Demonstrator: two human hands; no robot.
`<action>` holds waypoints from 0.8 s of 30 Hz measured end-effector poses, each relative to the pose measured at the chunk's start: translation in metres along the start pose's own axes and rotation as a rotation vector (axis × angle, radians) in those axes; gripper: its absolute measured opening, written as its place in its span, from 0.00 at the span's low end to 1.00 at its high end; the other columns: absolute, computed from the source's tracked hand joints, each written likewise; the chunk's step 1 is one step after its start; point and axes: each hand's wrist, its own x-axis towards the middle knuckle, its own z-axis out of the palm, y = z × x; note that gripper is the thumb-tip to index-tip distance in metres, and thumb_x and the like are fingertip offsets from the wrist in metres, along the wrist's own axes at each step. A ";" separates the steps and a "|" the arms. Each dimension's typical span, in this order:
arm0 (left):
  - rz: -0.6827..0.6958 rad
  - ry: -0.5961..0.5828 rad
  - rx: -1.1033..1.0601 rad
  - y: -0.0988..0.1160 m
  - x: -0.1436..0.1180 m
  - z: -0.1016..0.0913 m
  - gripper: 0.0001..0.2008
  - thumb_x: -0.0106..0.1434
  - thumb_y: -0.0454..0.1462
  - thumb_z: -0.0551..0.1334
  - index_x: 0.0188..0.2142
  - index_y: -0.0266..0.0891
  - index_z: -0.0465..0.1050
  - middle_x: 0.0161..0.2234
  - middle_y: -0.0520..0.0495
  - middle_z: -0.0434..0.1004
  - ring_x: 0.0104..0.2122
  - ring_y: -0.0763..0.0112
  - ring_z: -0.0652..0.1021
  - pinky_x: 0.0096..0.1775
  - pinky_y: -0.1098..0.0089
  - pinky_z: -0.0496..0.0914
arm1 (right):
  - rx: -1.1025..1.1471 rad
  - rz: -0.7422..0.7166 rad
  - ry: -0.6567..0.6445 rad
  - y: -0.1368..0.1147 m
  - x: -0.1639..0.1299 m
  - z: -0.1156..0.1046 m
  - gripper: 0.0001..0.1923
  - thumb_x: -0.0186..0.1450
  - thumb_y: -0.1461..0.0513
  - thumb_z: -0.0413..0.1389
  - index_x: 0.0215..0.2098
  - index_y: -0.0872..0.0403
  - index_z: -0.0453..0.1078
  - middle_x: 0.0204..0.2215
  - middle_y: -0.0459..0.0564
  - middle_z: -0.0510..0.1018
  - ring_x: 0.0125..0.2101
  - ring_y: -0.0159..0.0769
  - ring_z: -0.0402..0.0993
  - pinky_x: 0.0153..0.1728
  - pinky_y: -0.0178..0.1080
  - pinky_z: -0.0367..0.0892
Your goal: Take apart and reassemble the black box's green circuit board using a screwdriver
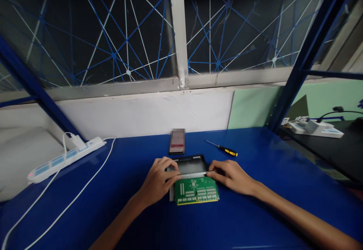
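Observation:
A green circuit board with rows of pale connectors and a gold-coloured near edge lies in front of me. Along its far side runs a narrow grey metal strip. My left hand pinches the strip's left end between thumb and fingers. At the right end, the thumb and forefinger of my right hand close on the same strip. Behind it shows a dark, shallow case with a black rim. A grey edge sticks out under the board's left side. How the board and case join is hidden.
A phone lies behind the case. To its right is a yellow-and-black screwdriver. A white power strip with a trailing cable sits at the left of the blue table. Blue posts rise at both sides.

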 end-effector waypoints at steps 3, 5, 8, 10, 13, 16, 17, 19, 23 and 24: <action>-0.015 -0.017 0.011 -0.007 -0.001 0.005 0.11 0.68 0.37 0.58 0.32 0.44 0.78 0.39 0.48 0.74 0.41 0.63 0.71 0.41 0.61 0.63 | -0.006 -0.005 0.003 0.002 0.004 0.005 0.14 0.69 0.52 0.50 0.36 0.52 0.69 0.22 0.42 0.74 0.21 0.31 0.68 0.24 0.31 0.56; -0.016 -0.024 0.019 -0.012 0.000 0.007 0.10 0.67 0.36 0.59 0.33 0.44 0.78 0.39 0.48 0.74 0.41 0.64 0.71 0.41 0.62 0.63 | -0.004 -0.019 0.019 0.004 0.008 0.009 0.11 0.69 0.53 0.50 0.38 0.52 0.68 0.23 0.43 0.75 0.21 0.31 0.69 0.24 0.32 0.57; -0.022 -0.025 0.025 -0.020 0.001 0.009 0.09 0.67 0.36 0.59 0.33 0.44 0.78 0.38 0.49 0.74 0.38 0.65 0.72 0.39 0.63 0.63 | -0.008 -0.043 0.025 0.006 0.013 0.014 0.10 0.69 0.55 0.50 0.40 0.52 0.66 0.25 0.44 0.76 0.23 0.33 0.70 0.25 0.32 0.59; -0.034 -0.019 0.020 -0.027 0.000 0.010 0.10 0.68 0.36 0.58 0.34 0.44 0.78 0.36 0.48 0.75 0.37 0.65 0.72 0.38 0.63 0.64 | -0.025 -0.073 0.027 0.007 0.019 0.018 0.09 0.70 0.55 0.50 0.39 0.52 0.66 0.27 0.45 0.76 0.25 0.34 0.72 0.27 0.33 0.61; -0.064 0.013 -0.014 -0.039 -0.002 0.015 0.11 0.69 0.37 0.56 0.36 0.42 0.78 0.34 0.47 0.76 0.36 0.66 0.73 0.38 0.63 0.66 | -0.039 -0.118 0.050 0.008 0.029 0.023 0.09 0.71 0.57 0.48 0.38 0.52 0.66 0.30 0.48 0.76 0.28 0.35 0.72 0.30 0.34 0.62; -0.098 0.049 -0.100 -0.049 -0.004 0.019 0.12 0.69 0.37 0.55 0.37 0.41 0.78 0.35 0.46 0.75 0.37 0.66 0.74 0.42 0.62 0.69 | -0.020 -0.136 0.066 0.009 0.037 0.028 0.09 0.71 0.58 0.47 0.38 0.52 0.66 0.29 0.47 0.75 0.27 0.35 0.72 0.29 0.34 0.63; -0.102 0.063 -0.138 -0.051 -0.005 0.021 0.12 0.69 0.37 0.55 0.38 0.41 0.78 0.35 0.46 0.75 0.38 0.65 0.74 0.42 0.62 0.70 | -0.013 -0.137 0.071 0.009 0.038 0.031 0.08 0.71 0.58 0.47 0.37 0.52 0.65 0.29 0.47 0.75 0.28 0.35 0.72 0.29 0.34 0.63; -0.111 0.086 -0.205 -0.053 -0.004 0.022 0.12 0.70 0.36 0.54 0.39 0.40 0.77 0.35 0.45 0.74 0.38 0.65 0.74 0.42 0.63 0.72 | 0.005 -0.133 0.084 0.009 0.038 0.036 0.07 0.71 0.59 0.48 0.38 0.52 0.65 0.29 0.47 0.75 0.28 0.35 0.73 0.29 0.34 0.63; -0.141 0.078 -0.289 -0.053 -0.002 0.022 0.11 0.69 0.34 0.54 0.39 0.40 0.77 0.36 0.45 0.73 0.39 0.66 0.74 0.42 0.64 0.72 | -0.002 -0.145 0.116 0.008 0.034 0.044 0.08 0.72 0.59 0.46 0.42 0.52 0.65 0.31 0.48 0.75 0.28 0.36 0.74 0.30 0.35 0.66; -0.150 0.070 -0.303 -0.052 -0.002 0.022 0.11 0.69 0.34 0.54 0.39 0.40 0.76 0.36 0.45 0.73 0.39 0.66 0.74 0.42 0.64 0.72 | -0.014 -0.162 0.128 0.009 0.033 0.043 0.08 0.72 0.59 0.46 0.43 0.52 0.65 0.31 0.48 0.75 0.28 0.36 0.74 0.29 0.36 0.66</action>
